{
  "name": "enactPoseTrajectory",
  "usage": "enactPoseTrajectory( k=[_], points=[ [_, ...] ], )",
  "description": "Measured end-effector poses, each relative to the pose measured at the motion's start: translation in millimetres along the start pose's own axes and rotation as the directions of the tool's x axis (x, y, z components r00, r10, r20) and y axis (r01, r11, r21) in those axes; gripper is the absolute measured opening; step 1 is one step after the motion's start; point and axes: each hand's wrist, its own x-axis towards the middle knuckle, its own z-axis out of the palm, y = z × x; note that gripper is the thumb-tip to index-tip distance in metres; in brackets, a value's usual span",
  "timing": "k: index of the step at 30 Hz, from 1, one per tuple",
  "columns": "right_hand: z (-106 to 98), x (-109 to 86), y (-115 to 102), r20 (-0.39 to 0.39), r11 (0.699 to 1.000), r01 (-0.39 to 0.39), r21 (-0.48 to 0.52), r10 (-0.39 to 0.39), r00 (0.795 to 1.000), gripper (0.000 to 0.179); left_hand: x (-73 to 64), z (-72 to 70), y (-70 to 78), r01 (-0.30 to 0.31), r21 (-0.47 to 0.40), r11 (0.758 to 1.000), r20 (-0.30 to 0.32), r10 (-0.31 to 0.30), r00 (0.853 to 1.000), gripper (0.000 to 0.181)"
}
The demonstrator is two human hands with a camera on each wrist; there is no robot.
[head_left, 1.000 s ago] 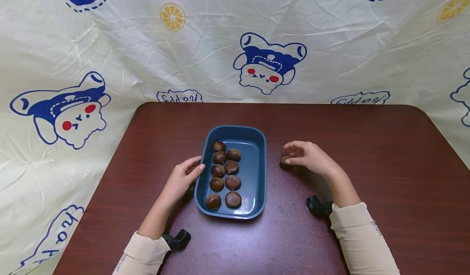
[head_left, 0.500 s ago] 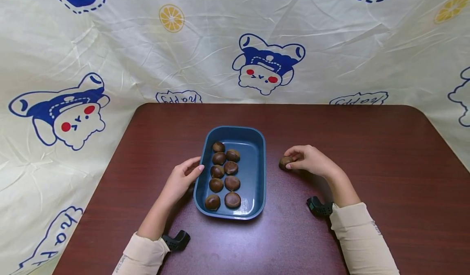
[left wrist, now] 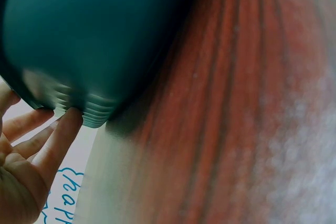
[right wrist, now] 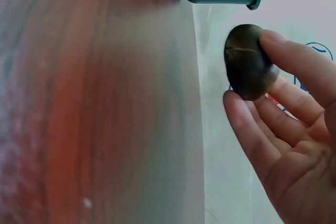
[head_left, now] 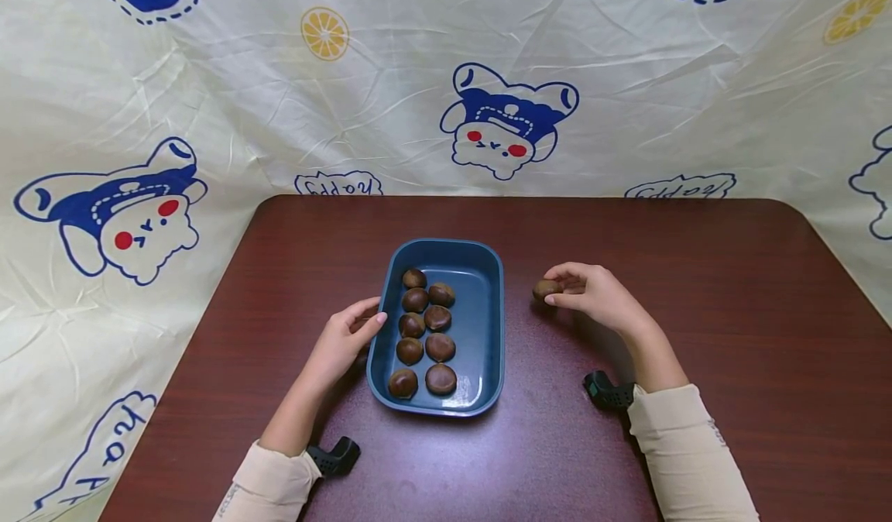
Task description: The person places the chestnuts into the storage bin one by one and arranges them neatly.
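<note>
My right hand (head_left: 592, 293) pinches a brown chestnut (head_left: 547, 290) between thumb and fingers, to the right of a blue tray (head_left: 481, 321). A dark shadow lies on the table below it. Close up in the right wrist view, the glossy chestnut (right wrist: 245, 64) sits at the fingertips. Inside the tray, several chestnuts (head_left: 440, 348) lie in two lengthwise rows on its left side. My left hand (head_left: 343, 341) rests at the tray's left rim, fingers fairly straight. In the left wrist view, its fingertips (left wrist: 72, 115) touch the tray's ribbed outer wall (left wrist: 94, 106).
A reddish-brown wooden table (head_left: 739, 290) lies under everything, with rounded far corners. Behind it hangs a pale curtain (head_left: 390, 104) printed with cartoon figures and orange slices. Each wrist wears a black band mount (head_left: 608, 390).
My right hand has closed thumb and fingers on the chestnut and shifted it slightly away from me, off its earlier spot. The left hand and tray stay put.
</note>
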Motion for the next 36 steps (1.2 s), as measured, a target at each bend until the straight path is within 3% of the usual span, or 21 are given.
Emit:
enactPoseTrajectory(
  k=[9,18,36],
  points=[
    [-1,-1.1,-10,-0.149,0.998,0.056,0.016,-0.053,0.987,0.032,-0.8,0.0,1.3,0.003,0.009,1.000,-0.005,-0.003,1.000,0.038],
    [3,0.6,-28,-0.238,0.994,0.101,0.051,-0.086,0.967,0.034,-0.1,-0.8,0.8,0.001,0.000,1.000,-0.004,-0.001,1.000,0.038],
    [23,31.4,-63,-0.153,0.981,0.154,0.116,-0.135,0.979,0.036,0.4,-0.6,0.4,-0.006,0.011,1.000,-0.008,0.006,1.000,0.038]
  ],
)
